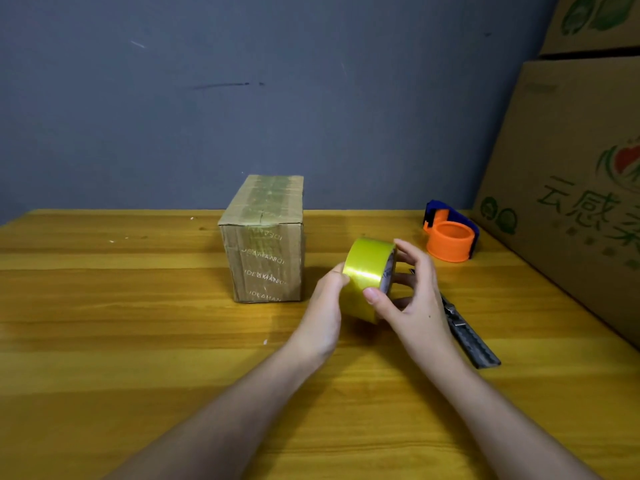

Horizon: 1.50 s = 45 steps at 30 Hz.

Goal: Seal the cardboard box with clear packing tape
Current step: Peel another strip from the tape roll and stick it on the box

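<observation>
A small brown cardboard box (265,239) stands upright on the wooden table (138,341), its flaps down and old shiny tape across its top. To its right I hold a yellowish roll of clear packing tape (367,271) just above the table. My left hand (323,317) presses its thumb on the roll's outer face. My right hand (412,292) grips the roll from the right, thumb on the front and fingers around the core side. No tape is pulled out between roll and box.
An orange and blue tape dispenser (450,237) sits at the back right. A grey utility knife (467,330) lies under my right wrist. Large printed cartons (571,188) lean along the right edge. A blue-grey wall stands behind the table.
</observation>
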Tool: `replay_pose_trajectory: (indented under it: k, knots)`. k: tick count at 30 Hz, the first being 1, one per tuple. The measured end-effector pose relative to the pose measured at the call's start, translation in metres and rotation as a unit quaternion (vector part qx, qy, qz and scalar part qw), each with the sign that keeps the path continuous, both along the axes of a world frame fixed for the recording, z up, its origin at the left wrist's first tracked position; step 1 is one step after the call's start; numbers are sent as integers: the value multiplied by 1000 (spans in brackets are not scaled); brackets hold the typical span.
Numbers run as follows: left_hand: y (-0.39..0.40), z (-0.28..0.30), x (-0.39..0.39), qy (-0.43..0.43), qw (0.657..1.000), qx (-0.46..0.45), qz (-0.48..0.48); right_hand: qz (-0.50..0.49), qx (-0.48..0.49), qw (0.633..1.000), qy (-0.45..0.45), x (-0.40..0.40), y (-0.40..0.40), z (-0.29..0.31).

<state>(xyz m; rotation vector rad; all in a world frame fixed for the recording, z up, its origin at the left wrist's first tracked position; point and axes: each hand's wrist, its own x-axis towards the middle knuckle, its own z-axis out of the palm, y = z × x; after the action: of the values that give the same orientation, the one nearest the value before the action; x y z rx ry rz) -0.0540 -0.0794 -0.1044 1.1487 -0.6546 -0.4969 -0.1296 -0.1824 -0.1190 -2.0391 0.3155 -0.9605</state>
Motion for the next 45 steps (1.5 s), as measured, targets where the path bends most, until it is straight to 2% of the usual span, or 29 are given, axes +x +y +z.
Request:
replay_pose_trajectory:
  k: [7, 13, 22, 29, 36, 45]
  knots:
    - [4, 5, -5, -20, 999, -18, -26, 12, 18, 1000, -1, 1, 0, -1]
    - [2, 3, -3, 48, 998, -13, -29, 11, 14, 1000, 0, 1, 2, 1]
    - [2, 3, -4, -18, 1000, -8, -13, 3, -4, 1000, -3, -1, 1, 0]
    - [3, 1, -6, -18, 1000, -5, -25, 7, 7, 1000, -2, 0, 0, -1]
    - [2, 1, -3, 37, 999, -9, -34, 8, 5, 1000, -6, 0, 2, 0]
    - [3, 0, -4, -17, 999, -26, -29, 7, 0, 1000, -5, 1, -3, -2]
